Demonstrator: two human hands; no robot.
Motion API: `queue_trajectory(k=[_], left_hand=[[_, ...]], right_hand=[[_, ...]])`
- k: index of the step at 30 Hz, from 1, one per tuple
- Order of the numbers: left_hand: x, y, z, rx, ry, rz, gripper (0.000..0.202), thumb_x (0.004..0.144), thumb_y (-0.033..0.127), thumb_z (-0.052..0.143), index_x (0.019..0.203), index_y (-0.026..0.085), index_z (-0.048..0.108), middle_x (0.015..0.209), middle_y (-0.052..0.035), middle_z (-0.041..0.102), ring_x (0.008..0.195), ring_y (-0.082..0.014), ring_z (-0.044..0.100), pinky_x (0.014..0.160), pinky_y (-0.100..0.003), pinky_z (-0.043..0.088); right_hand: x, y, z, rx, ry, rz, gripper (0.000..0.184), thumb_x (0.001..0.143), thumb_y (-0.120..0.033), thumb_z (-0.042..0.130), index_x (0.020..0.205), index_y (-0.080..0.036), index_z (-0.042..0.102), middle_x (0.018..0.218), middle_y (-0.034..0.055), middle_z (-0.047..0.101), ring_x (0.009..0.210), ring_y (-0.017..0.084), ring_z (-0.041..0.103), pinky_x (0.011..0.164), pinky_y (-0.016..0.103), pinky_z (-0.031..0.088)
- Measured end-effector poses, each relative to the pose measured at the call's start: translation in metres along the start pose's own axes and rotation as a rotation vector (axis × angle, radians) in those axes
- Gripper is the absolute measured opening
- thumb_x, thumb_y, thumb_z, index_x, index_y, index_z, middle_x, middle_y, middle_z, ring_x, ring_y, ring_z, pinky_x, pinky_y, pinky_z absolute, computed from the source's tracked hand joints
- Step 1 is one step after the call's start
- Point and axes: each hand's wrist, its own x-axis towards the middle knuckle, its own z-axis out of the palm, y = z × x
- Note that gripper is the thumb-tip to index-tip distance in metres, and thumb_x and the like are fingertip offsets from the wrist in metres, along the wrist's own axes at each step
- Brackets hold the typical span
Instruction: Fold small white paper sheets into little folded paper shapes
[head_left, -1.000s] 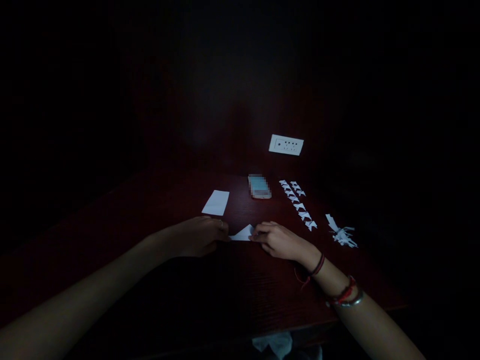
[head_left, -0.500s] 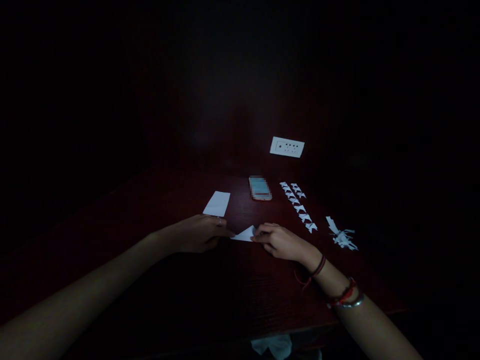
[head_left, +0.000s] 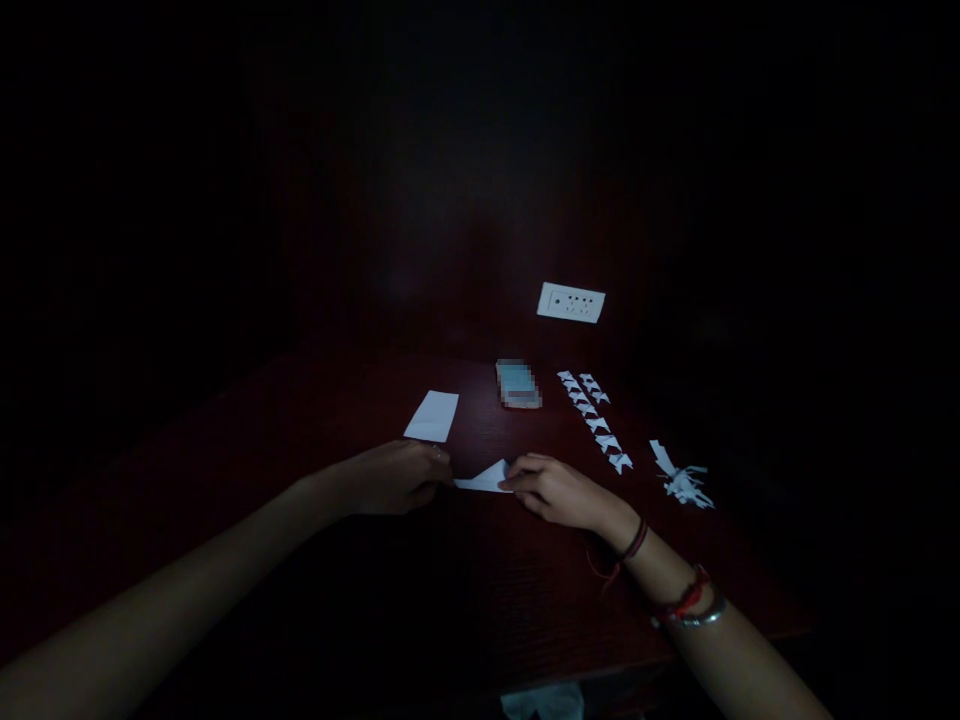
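Note:
A small folded white paper piece (head_left: pixel 484 478) lies on the dark red table (head_left: pixel 465 580) between my hands. My left hand (head_left: pixel 397 476) pinches its left end and my right hand (head_left: pixel 551 490) presses its right end with the fingertips. Red threads and a metal bangle circle my right wrist. The room is very dark, so the paper's folds are hard to make out.
A white paper sheet (head_left: pixel 433 416) lies beyond my left hand. A blurred phone (head_left: pixel 517 384) sits behind the paper. A row of several folded paper shapes (head_left: pixel 596 421) and a pile of paper scraps (head_left: pixel 681 478) lie at right. A wall socket (head_left: pixel 571 302) is behind.
Both hands stayed on the folded paper; the fingers shifted slightly along it. The view tilted up a little, so everything sits lower in the picture.

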Motion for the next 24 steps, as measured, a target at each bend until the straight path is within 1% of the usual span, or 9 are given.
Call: queue_trajectory(k=[2,7,9,11,15,18,21,24], left_hand=[[0.0,0.001,0.002,-0.006,0.035,-0.042,0.029,0.075,0.01,0.039,0.095,0.023,0.054,0.087,0.0005,0.055,0.08,-0.0135,0.051,0.072,-0.024,0.037],[0.003,0.002,0.011,-0.023,0.15,-0.167,0.027,0.081,0.017,0.035,0.105,0.023,0.046,0.094,-0.0008,0.052,0.083,-0.0139,0.049,0.073,-0.025,0.037],[0.005,0.001,0.017,-0.051,0.167,-0.16,0.024,0.08,0.02,0.039,0.102,0.023,0.047,0.093,-0.0003,0.05,0.083,-0.0135,0.049,0.072,-0.024,0.037],[0.007,0.001,0.023,-0.089,0.189,-0.155,0.018,0.078,0.02,0.043,0.095,0.022,0.049,0.093,0.0002,0.049,0.082,-0.0128,0.048,0.07,-0.023,0.037],[0.01,0.002,0.03,-0.141,0.249,-0.177,0.008,0.076,0.017,0.043,0.08,0.019,0.051,0.087,0.0001,0.047,0.077,-0.0122,0.047,0.067,-0.023,0.038],[0.01,0.005,0.029,-0.206,0.253,-0.127,0.006,0.075,0.015,0.045,0.075,0.018,0.05,0.092,-0.0005,0.046,0.081,-0.0126,0.047,0.07,-0.024,0.038],[0.009,0.007,0.026,-0.275,0.222,-0.017,0.005,0.073,0.016,0.049,0.074,0.018,0.052,0.105,-0.001,0.044,0.095,-0.0146,0.043,0.079,-0.026,0.037],[0.008,0.01,0.024,-0.294,0.2,0.074,0.007,0.073,0.017,0.05,0.078,0.019,0.054,0.116,-0.0012,0.042,0.106,-0.0165,0.037,0.089,-0.03,0.031]], right_hand=[[0.0,-0.001,-0.001,0.032,0.019,0.016,0.029,0.077,-0.013,0.042,0.104,-0.017,0.053,0.093,0.0057,0.052,0.088,0.013,0.048,0.08,0.025,0.038],[0.0,0.001,-0.001,0.098,0.048,0.071,0.035,0.077,-0.013,0.043,0.111,-0.02,0.047,0.093,0.0055,0.053,0.088,0.014,0.048,0.08,0.028,0.037],[0.001,0.002,0.001,0.122,0.063,0.096,0.036,0.077,-0.013,0.044,0.112,-0.02,0.046,0.093,0.0054,0.054,0.088,0.014,0.049,0.08,0.028,0.037],[0.001,0.004,0.003,0.154,0.084,0.111,0.037,0.076,-0.012,0.045,0.112,-0.02,0.046,0.093,0.0053,0.054,0.088,0.014,0.049,0.079,0.027,0.038],[0.001,0.004,0.006,0.2,0.123,0.122,0.037,0.074,-0.01,0.045,0.11,-0.018,0.048,0.089,0.005,0.055,0.081,0.013,0.05,0.074,0.024,0.039],[-0.001,0.003,0.006,0.22,0.121,0.1,0.03,0.073,-0.009,0.046,0.101,-0.017,0.054,0.086,0.0041,0.055,0.077,0.012,0.051,0.072,0.022,0.039],[-0.001,0.002,0.003,0.264,0.089,0.061,0.023,0.072,-0.01,0.047,0.091,-0.016,0.058,0.087,0.0034,0.055,0.077,0.011,0.051,0.073,0.021,0.039],[-0.001,0.0,0.0,0.291,0.081,0.048,0.02,0.071,-0.01,0.048,0.088,-0.016,0.058,0.088,0.0034,0.055,0.079,0.011,0.052,0.074,0.022,0.039]])
